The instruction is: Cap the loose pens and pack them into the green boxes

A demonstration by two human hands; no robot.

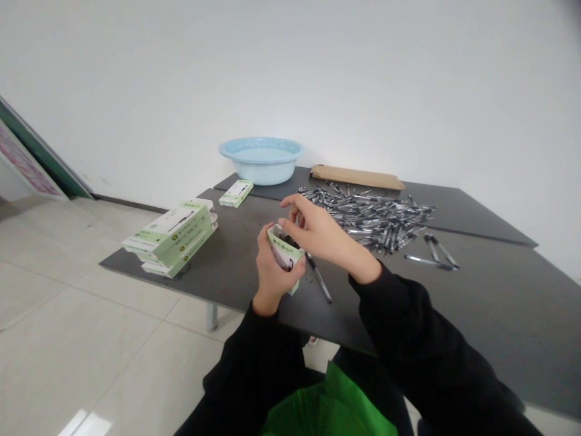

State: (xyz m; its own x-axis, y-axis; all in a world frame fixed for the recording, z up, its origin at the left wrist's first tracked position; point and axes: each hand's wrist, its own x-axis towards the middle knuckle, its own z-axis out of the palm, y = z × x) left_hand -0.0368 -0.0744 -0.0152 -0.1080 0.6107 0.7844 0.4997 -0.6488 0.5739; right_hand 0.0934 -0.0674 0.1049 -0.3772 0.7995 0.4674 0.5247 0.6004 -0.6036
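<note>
My left hand (275,274) is wrapped round a small white and green pen box (284,254), held upright above the near edge of the table. The top of the box stands open, with dark ends of pens showing inside. Over that opening is my right hand (313,225), its index finger stretched out and its thumb apart, near the rim; nothing shows between its fingers. Just right of the box lies a single pen (320,280) with a clear barrel and dark grip. Beyond my right wrist spreads a large heap of similar pens (381,215).
Several pen boxes (175,233) are stacked at the table's left edge, and another box (236,193) lies farther back. A light blue basin (263,169) and a flat brown cardboard piece (356,177) are near the wall. A few loose pens (429,262) lie right of the heap.
</note>
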